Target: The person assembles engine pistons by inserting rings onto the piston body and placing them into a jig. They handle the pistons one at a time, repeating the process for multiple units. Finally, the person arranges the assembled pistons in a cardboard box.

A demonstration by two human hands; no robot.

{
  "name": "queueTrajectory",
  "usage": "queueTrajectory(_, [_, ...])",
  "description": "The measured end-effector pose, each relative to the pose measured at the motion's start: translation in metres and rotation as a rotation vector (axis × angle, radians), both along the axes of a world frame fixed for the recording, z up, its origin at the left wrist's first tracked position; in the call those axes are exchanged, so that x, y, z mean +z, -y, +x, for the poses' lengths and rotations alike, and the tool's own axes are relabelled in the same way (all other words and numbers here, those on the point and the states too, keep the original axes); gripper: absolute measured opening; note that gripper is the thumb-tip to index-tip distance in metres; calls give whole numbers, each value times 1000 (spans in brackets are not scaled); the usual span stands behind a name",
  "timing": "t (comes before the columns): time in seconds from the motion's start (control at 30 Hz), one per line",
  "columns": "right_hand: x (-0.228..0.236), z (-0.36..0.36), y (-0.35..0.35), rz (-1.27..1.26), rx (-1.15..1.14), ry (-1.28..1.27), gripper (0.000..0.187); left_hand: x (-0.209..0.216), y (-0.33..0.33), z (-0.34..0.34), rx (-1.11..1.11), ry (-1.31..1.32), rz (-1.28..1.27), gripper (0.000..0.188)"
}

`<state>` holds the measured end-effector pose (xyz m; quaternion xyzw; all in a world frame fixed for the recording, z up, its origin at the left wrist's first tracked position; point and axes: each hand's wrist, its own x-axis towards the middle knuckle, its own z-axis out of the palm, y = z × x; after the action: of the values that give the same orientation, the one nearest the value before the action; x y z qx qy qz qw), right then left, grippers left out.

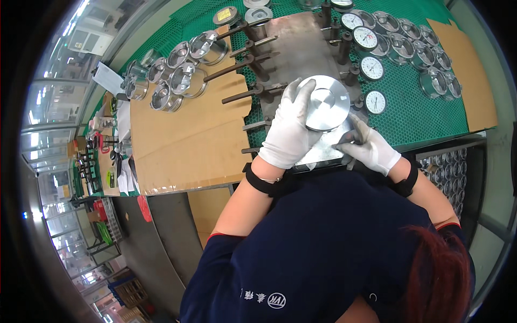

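My left hand (291, 132), in a white glove, is wrapped around the side of a round shiny metal piston (327, 102) and holds it on a steel gauging fixture plate (299, 48). My right hand (369, 148), also in a white glove, rests at the plate's near right edge, fingers curled on a small dark part just below the piston. Round dial gauges (375, 102) stand in a row right beside the piston.
More pistons (186, 81) lie grouped on a cardboard sheet (188, 140) at the left, and others (431, 59) sit on green mesh matting at the far right. Dark lever handles (242, 96) stick out from the fixture's left side. Shelving with tools stands far left.
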<state>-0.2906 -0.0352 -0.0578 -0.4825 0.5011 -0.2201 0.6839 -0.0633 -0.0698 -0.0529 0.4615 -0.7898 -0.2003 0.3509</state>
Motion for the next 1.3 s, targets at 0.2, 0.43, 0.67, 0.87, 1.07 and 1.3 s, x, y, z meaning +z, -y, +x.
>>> queueTrajectory(0.2, [-11,-4,0,-65,35,-2,91,2,0,-2,6,4,-10,96])
queueTrajectory(0.43, [9,0,1,39,22,17,97,1,-1,-6,51,-23,-58,84])
queueTrajectory(0.67, [37,-39,-5,-718,-45,33,89,49,-23,-22,-98,-603,902,49])
queueTrajectory(0.87, [49,-155,-22,-289,-519,159,30,74,-23,-38,-278,-434,561,45])
queueTrajectory(1.07, [-28,-309,-29,-243,-1019,-191,41,46,-38,-2,140,-461,731,33])
queueTrajectory(1.3, [-113,-427,24,113,-1120,-326,33,39,-55,13,285,-627,600,33])
